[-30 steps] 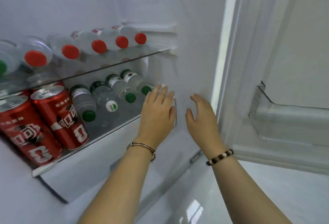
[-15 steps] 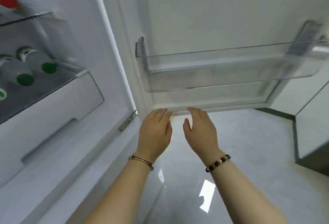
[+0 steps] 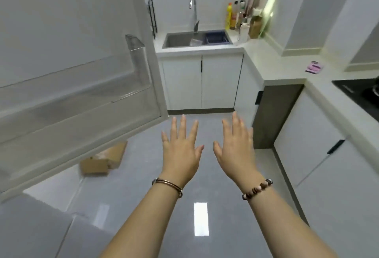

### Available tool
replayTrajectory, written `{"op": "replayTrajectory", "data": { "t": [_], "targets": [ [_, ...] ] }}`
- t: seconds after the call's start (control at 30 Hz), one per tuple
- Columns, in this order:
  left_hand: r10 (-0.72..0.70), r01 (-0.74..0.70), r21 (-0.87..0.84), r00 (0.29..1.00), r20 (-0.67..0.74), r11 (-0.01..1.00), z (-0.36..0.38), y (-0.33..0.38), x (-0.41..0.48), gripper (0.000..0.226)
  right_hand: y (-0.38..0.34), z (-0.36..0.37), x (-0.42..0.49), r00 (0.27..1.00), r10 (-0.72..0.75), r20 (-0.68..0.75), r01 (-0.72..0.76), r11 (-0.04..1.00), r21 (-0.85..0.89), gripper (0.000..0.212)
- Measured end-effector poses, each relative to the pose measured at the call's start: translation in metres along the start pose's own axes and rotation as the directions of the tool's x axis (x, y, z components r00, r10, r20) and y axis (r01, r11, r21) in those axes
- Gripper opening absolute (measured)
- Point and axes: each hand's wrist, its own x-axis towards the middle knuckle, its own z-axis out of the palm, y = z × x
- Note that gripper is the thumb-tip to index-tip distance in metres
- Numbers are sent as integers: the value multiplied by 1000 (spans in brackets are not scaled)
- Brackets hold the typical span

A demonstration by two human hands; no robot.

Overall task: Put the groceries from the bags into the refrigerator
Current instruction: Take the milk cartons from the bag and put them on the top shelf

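Both of my arms reach straight out in front of me over the grey tiled floor (image 3: 143,200). My left hand (image 3: 180,151) is empty, palm down, its fingers straight and spread apart, and my right hand (image 3: 235,147) beside it is just the same, flat, splayed and holding nothing. The two hands are near each other but not touching, and neither touches anything else. A thin metal bangle (image 3: 170,185) sits on my left wrist and a beaded bracelet (image 3: 256,189) on my right. The refrigerator door (image 3: 61,21) stands open at my left, its white inner face turned to me, and the clear door bin (image 3: 82,85) on it runs across to the door's outer edge, whose lower corner is near my left fingertips without meeting them. Below that door, on the floor, lies a brown cardboard box (image 3: 104,161); I cannot tell what is in it. Ahead of me a steel sink (image 3: 180,41) is set into the white counter (image 3: 272,66), with a tall faucet (image 3: 193,11) behind it and a dark blue rack (image 3: 217,37) in its right part. A cluster of bottles (image 3: 233,15) stands in the counter's corner, a small pink thing (image 3: 313,66) lies further along to the right, and a black cooktop (image 3: 361,91) shows at the far right edge. White cabinet doors (image 3: 201,81) run beneath the sink.
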Motion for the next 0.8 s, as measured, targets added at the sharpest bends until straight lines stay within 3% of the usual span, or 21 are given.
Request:
{"op": "replayTrajectory", "data": {
  "t": [0.13,0.33,0.57,0.8],
  "targets": [
    [149,-149,-2,989,8,989,8,77,30,67,79,-24,-5,987,162,2,-160,977,-139,72],
    [367,-367,-95,930,-17,926,23,174,77,69,179,-54,-20,906,421,-44,-423,894,-147,70],
    [630,-628,-184,775,-57,756,35,301,122,67,273,-80,-26,773,615,-158,-634,757,-157,67],
    [785,-798,-243,594,-173,551,43,423,180,67,370,-113,-10,590,741,-320,-805,569,-168,66]
  ]
}}
